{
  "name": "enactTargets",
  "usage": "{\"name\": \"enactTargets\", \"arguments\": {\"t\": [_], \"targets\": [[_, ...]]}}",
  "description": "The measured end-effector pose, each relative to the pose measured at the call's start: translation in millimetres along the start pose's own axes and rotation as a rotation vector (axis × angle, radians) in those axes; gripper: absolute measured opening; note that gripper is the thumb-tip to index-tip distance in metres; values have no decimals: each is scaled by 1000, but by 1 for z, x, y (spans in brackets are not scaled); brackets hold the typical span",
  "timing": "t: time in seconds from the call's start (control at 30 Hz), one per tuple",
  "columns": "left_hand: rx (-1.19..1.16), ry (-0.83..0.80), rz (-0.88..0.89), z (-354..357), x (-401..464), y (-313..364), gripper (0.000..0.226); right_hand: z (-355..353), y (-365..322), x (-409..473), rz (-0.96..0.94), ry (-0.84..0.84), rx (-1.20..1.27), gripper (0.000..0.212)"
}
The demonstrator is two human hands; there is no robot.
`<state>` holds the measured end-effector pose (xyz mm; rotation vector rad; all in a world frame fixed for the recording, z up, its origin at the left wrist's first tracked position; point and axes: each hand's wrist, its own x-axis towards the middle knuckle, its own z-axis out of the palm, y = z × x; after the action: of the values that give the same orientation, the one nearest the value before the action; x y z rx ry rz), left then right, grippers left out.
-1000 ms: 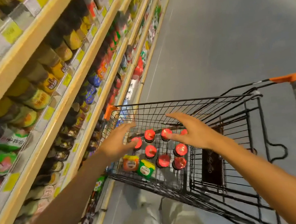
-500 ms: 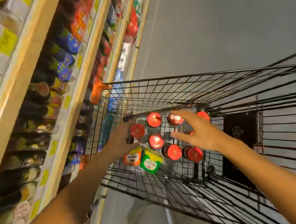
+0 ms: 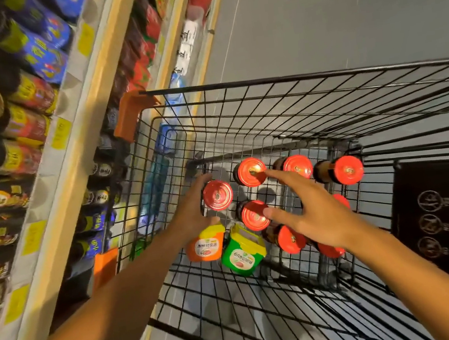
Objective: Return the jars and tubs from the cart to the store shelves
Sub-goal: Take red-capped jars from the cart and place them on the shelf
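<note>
Several dark jars with red lids stand in the black wire cart (image 3: 291, 78). An orange tub (image 3: 206, 246) and a green tub (image 3: 243, 255) with yellow lids lie tipped beside them. My left hand (image 3: 191, 211) is cupped round the leftmost jar (image 3: 217, 195), fingers behind it and thumb below; I cannot see a firm hold. My right hand (image 3: 312, 215) hovers spread above the jars. Its index fingertip is over one lid (image 3: 249, 172) and its thumb over another (image 3: 252, 216).
Store shelves (image 3: 72, 150) packed with bottles and jars run along the left, close to the cart's side. Orange corner guards (image 3: 130, 116) mark the cart's left rim. A dark panel (image 3: 438, 221) closes the cart's right end. Grey floor lies beyond.
Both hands have dropped deeper into the cart. The left hand has come up against the leftmost jar and the right hand has spread over the lids. The view has tilted further down.
</note>
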<state>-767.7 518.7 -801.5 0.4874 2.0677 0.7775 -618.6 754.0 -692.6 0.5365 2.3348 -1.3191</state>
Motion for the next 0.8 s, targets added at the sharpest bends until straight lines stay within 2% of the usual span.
{"name": "enactTargets", "arguments": {"t": [0.33, 0.63, 0.8], "targets": [[-97, 142, 68, 18, 8, -1, 77, 4, 8, -2, 25, 10, 14, 71], [-131, 173, -24, -1, 7, 6, 79, 16, 14, 15, 65, 52, 101, 76], [-159, 240, -2, -23, -11, 29, 75, 22, 12, 34, 60, 108, 111, 83]]}}
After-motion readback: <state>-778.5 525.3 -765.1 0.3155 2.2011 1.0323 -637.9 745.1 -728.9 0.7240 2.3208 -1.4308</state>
